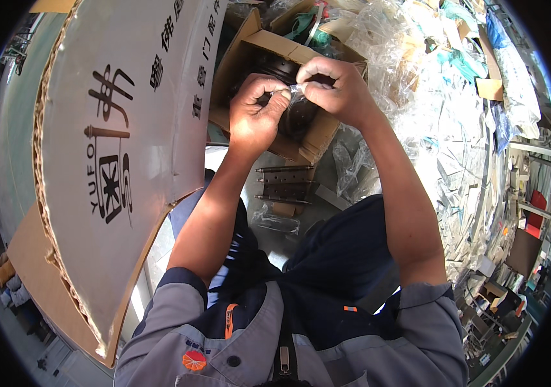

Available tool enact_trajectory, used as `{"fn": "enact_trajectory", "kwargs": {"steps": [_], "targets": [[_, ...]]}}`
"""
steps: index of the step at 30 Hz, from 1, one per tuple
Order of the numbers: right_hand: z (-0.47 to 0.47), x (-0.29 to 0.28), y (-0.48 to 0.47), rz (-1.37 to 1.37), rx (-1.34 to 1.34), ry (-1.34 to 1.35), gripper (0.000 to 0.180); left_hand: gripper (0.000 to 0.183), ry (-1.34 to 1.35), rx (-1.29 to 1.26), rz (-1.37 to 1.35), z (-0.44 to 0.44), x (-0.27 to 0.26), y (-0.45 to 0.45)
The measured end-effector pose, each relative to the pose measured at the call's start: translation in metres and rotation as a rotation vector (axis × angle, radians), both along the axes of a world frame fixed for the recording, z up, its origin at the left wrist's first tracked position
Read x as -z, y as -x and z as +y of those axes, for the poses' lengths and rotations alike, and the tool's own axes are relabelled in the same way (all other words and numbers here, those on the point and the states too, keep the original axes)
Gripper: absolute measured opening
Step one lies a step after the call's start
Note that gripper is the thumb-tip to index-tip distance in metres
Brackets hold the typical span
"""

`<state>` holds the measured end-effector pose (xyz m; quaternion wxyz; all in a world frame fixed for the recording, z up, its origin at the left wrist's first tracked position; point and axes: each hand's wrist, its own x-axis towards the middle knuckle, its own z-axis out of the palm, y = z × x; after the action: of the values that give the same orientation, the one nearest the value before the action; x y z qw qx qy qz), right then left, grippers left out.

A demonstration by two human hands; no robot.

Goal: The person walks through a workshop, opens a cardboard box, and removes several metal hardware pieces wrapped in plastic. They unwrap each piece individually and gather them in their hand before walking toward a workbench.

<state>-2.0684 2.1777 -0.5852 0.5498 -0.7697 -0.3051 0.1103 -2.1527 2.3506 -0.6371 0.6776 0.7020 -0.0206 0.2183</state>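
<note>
Above an open cardboard box (321,138), my left hand (261,109) and my right hand (336,89) meet, thumbs and forefingers pinching a small piece of clear plastic (297,89) between them. Its exact kind cannot be told. Dark metal parts (299,116) with holes lie inside the box, partly hidden by my hands. Below the box, on the floor, are dark brown metal hinges (285,185) with small holes and pins. A clear plastic wrapper (275,221) lies just below them, between my legs.
A large white cardboard carton (150,121) with printed writing rises at the left, close to my left forearm. A wide heap of clear plastic scrap (430,111) covers the right side. A second cardboard box (343,48) with green material stands behind the first. Shelving is at the far right.
</note>
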Motion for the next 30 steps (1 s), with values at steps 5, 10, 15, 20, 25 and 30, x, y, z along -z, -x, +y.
{"fn": "enact_trajectory", "kwargs": {"steps": [5, 10, 15, 20, 25, 30], "targets": [[0.0, -0.005, 0.002, -0.164, -0.037, 0.159, 0.013, 0.008, -0.166, -0.01, -0.109, 0.0, -0.004, 0.001], [-0.001, -0.027, 0.008, -0.323, -0.052, 0.355, 0.011, 0.009, -0.345, -0.005, -0.125, 0.002, -0.017, 0.003], [-0.004, -0.027, 0.01, -0.259, -0.073, 0.388, 0.013, 0.008, -0.506, 0.033, -0.043, 0.001, -0.033, 0.005], [-0.005, -0.009, -0.001, -0.15, -0.155, 0.305, 0.019, 0.008, -0.521, -0.045, -0.203, -0.003, -0.02, -0.001], [-0.004, 0.01, -0.01, -0.068, -0.196, 0.194, 0.011, 0.01, -0.432, -0.132, -0.257, -0.011, -0.007, -0.005], [-0.022, 0.022, -0.013, -0.101, -0.041, 0.243, 0.019, 0.01, -0.192, -0.129, -0.183, -0.014, 0.003, -0.002]]}}
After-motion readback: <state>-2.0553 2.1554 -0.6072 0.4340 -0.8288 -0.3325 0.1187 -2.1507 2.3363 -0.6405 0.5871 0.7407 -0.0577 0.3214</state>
